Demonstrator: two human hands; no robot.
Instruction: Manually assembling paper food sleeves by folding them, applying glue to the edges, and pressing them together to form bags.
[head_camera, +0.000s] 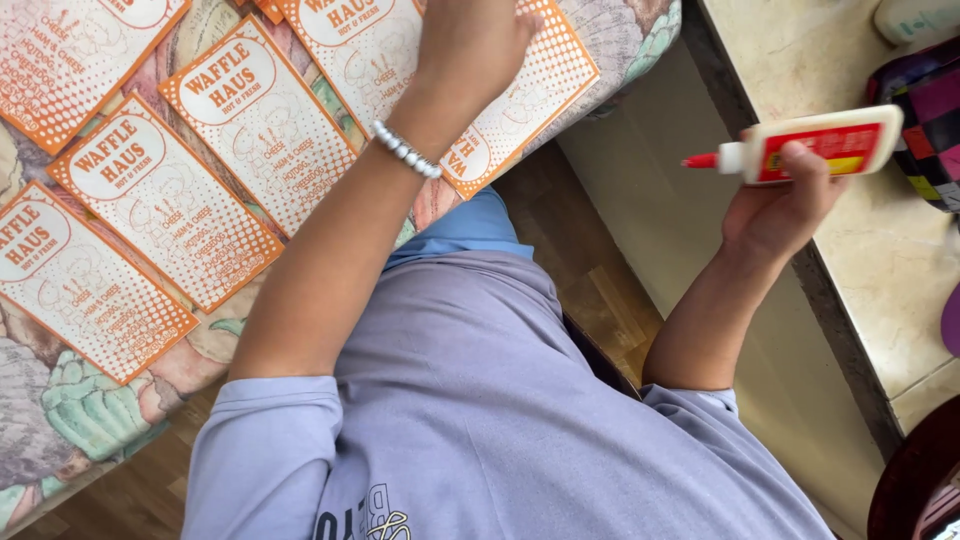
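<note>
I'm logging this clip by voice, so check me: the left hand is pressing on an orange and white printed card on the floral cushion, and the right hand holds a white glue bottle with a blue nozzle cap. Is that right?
One detail is off. The head view shows the nozzle cap on the white glue bottle is red, not blue. The rest stands: the right hand holds that bottle, and the left hand presses on an orange and white printed card on the floral cushion.

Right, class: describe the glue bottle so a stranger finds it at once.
Look to the beige stone counter on the right. Over its edge, the right hand holds a white plastic glue bottle lying sideways. Only it has a red label and red tip.
</note>
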